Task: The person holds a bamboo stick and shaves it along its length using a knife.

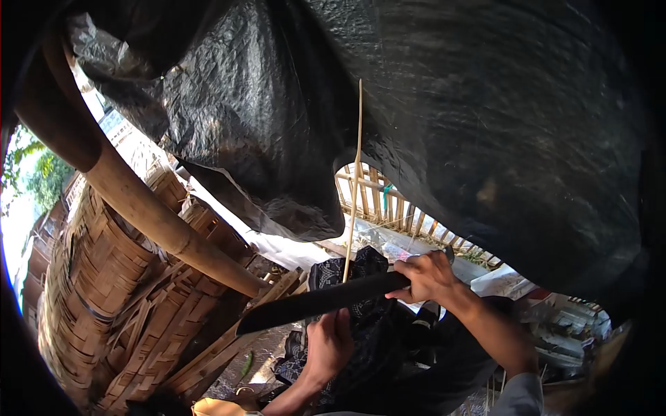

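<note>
A long dark blade (312,302) lies nearly level across the lower middle of the head view, its broad tip to the left. My right hand (424,277) is closed round its handle end. Below the blade, my left hand (329,347) has its fingers bent up close to the blade's lower edge; what they hold, if anything, is hidden. A thin pale strip (356,166) rises upright from behind the blade. Dark patterned cloth (368,319) lies over the lap beneath both hands.
Black plastic sheeting (485,125) hangs across the top and right. A thick bamboo pole (146,208) slants down at the left, in front of woven bamboo panels (97,277). A slatted bamboo fence (395,208) shows beyond the cloth.
</note>
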A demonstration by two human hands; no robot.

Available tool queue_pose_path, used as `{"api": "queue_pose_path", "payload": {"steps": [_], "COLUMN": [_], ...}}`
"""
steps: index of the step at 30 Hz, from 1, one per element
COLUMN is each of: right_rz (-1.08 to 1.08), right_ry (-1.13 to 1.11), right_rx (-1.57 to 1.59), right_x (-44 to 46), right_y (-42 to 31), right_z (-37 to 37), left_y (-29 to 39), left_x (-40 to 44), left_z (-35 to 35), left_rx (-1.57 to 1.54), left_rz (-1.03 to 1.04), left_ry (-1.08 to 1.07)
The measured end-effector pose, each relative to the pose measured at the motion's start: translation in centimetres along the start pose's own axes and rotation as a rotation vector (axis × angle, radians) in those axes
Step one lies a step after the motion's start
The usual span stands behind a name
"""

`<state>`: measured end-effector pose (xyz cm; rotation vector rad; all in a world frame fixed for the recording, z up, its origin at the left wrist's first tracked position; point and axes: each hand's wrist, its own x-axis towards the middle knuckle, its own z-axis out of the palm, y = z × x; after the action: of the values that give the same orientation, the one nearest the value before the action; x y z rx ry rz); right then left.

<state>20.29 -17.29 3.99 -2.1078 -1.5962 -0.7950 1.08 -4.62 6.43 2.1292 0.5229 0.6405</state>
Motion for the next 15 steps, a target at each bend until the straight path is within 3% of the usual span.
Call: {"api": "queue_pose_path", "payload": {"steps": [1,2,3,4,5,6,8,10,13,15], "right_rz": [-0.05,0.395,0.926,0.779,0.755,0.721,0.581,0.492,0.383,0.388], "right_ry": [0.191,-0.362,-0.421,-0.146,-0.151,-0.16,-0.16,-0.338,-0.527,-0.573], "right_rx": [-0.211,-0.038,0.126,-0.123,-0.118,-0.121,-0.128,-0.04,-0.161,-0.139], "right_x": [0.5,0.9,4.4,3.0,2.3,1.9,0.0,0.0,1.0,-0.1], "right_y": [0.0,0.6,2.9,4.9,5.4,5.6,3.8,2.2,-0.5,-1.2], "right_z": [-0.6,-0.4,-2.0,-0.5,-0.9,-1.3,-1.1,-1.3,-1.1,-0.3], "left_y": [0.3,0.1,-0.6,-0.9,-1.3,-1.7,-1.6,-3.7,-7.0,-7.4], "left_x": [-0.1,-1.0,-3.0,-4.0,-3.9,-3.2,-1.7,-0.9,-1.7,-2.7], "left_z": [-0.6,-0.4,-0.5,-0.4,-0.1,-0.5,-1.6,-1.5,-1.5,-2.2], "left_rx": [-0.003,-0.013,-0.062,-0.106,-0.192,-0.166,-0.219,-0.413,-0.513,-0.723], "left_rz": [-0.105,-0.114,-0.108,-0.089,-0.153,-0.092,-0.192,-0.329,-0.384,-0.668], "left_ry": [-0.066,-0.06,-0.124,-0.188,-0.136,-0.103,-0.159,-0.236,-0.286,-0.357]}}
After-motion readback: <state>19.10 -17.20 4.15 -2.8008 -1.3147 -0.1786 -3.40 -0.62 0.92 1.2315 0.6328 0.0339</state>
